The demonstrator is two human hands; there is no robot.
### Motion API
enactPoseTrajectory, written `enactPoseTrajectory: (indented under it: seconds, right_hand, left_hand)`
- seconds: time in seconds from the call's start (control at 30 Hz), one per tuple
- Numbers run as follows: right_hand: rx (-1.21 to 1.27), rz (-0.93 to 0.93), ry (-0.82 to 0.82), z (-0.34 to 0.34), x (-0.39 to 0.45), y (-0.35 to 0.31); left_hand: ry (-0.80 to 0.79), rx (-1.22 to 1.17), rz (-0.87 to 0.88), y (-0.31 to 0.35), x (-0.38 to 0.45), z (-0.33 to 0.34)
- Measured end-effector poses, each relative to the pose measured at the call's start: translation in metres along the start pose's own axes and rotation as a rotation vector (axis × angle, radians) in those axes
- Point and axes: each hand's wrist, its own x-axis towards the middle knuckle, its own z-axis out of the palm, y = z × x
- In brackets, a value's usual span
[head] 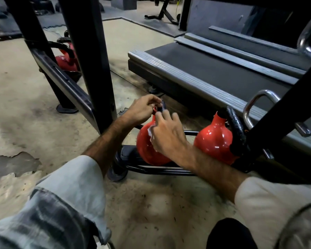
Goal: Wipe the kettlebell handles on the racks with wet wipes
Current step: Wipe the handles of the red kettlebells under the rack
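Note:
Two red kettlebells sit on the lowest rack rail [162, 170]. The left kettlebell [145, 141] has its black handle [163, 106] mostly hidden behind my hands. My left hand [142, 109] pinches the top of that handle. My right hand [166, 133] holds a white wet wipe [151, 131] against the kettlebell's neck, just below the handle. The right kettlebell [214, 139] stands beside it with its black wrapped handle [236, 130] free.
A black rack upright [90, 60] rises left of my hands. More red kettlebells [66, 60] sit farther back on the rack. A treadmill deck [214, 74] lies behind, and chrome handles [255, 105] show at the right. The concrete floor [25, 114] is worn.

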Motion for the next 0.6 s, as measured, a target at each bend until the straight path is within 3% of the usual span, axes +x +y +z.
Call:
enactPoseTrajectory:
  seconds: [0.13, 0.23, 0.33, 0.43, 0.5, 0.6]
  right_hand:
    - [0.026, 0.037, -0.016, 0.001, 0.020, 0.006]
    - [0.382, 0.076, 0.181, 0.013, -0.021, 0.015]
    - [0.838, 0.364, 0.313, 0.025, -0.053, 0.015]
    - [1.093, 0.746, 0.347, 0.028, -0.048, 0.008]
    - [1.289, 0.969, 0.290, 0.038, -0.039, 0.008]
    - [1.562, 1.110, 0.104, 0.052, -0.025, 0.021]
  left_hand:
    - [-0.002, 0.000, -0.005, -0.002, 0.001, -0.002]
    - [-0.006, 0.023, 0.028, -0.002, 0.001, 0.000]
    - [-0.009, 0.149, 0.088, -0.002, 0.001, 0.001]
    - [-0.025, 0.219, 0.120, -0.004, -0.001, 0.001]
    - [-0.040, 0.234, 0.134, -0.002, -0.002, 0.002]
    - [-0.042, 0.246, 0.152, 0.000, -0.005, 0.001]
